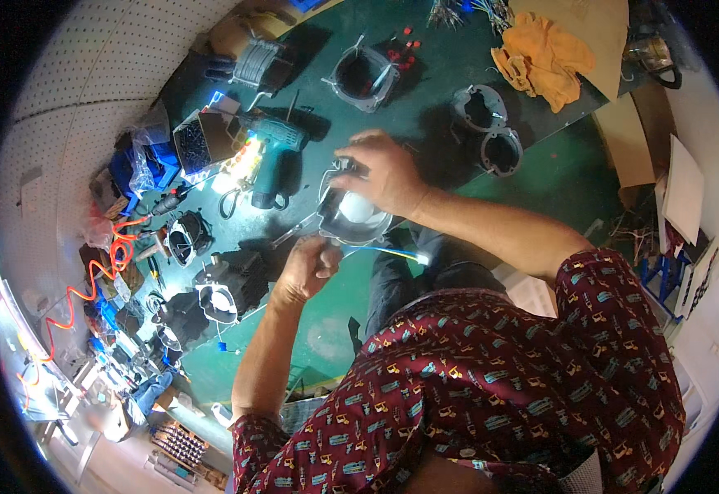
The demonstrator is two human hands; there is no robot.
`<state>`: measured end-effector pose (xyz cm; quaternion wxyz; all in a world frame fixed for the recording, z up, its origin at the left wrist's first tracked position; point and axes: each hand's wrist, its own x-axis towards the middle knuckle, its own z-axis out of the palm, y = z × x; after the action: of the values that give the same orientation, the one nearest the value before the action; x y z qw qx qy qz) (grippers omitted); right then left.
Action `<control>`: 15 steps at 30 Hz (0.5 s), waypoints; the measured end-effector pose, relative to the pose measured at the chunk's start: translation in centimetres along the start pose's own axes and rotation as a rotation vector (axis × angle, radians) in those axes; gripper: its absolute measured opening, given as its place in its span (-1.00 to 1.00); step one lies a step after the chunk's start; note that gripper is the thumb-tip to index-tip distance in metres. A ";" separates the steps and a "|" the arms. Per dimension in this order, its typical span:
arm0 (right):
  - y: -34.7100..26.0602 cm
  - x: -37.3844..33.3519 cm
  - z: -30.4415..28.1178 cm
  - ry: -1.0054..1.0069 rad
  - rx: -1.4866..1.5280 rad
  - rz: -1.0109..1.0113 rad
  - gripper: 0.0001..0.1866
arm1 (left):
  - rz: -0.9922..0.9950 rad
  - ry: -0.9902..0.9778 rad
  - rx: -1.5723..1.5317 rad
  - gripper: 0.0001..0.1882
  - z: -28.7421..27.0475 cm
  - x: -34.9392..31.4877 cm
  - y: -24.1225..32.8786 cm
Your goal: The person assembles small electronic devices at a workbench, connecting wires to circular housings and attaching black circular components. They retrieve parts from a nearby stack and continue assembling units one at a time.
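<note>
Housing (342, 227) steadied between two hands, lead end free

The grey metal housing is directly between the hands, its open side facing up toward the wearer's head. Its long axis appears to run from the right fingers back toward the body, with a small bracket (344, 164) at the far end. A white dome (357, 207) sits inside. The right hand (386, 174) arches over the far right rim, fingers spread and bent onto the bracket end. The left hand (310, 267) is curled narrow at the near edge; whether it pinches anything cannot be told.

As a judgement, the work looks partway: the dome is in and a thin lead (388, 250) is out, but its white connector (422, 258) hangs unplugged right of the left hand, and the open side remains uncovered. How much is left does not show.

Beyond the left hand lies a green power drill (268, 174); beyond the right, a grey ring (367, 104).
</note>
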<state>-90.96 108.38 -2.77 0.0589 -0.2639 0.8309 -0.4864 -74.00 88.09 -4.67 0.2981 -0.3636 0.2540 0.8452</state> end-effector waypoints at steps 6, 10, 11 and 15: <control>0.3 0.1 0.8 -0.035 0.060 -0.002 -0.54 | 0.007 0.121 -0.143 -0.73 2.0 0.1 -1.2; 0.1 0.2 0.2 -0.019 0.066 0.022 -0.52 | 0.384 0.303 0.496 -0.60 2.2 -1.6 -3.1; 0.4 0.3 -0.1 -0.051 0.103 0.048 -0.53 | 0.429 0.437 0.619 -0.57 4.0 -2.5 -3.2; 1.2 2.0 0.0 -0.193 0.165 0.020 -0.43 | 0.672 0.734 0.795 -0.76 -0.2 -9.2 -3.1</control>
<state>-93.06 107.82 -3.46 0.1652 -0.2954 0.7810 -0.5248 -66.67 87.13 1.57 0.0226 -0.3914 0.7343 0.5542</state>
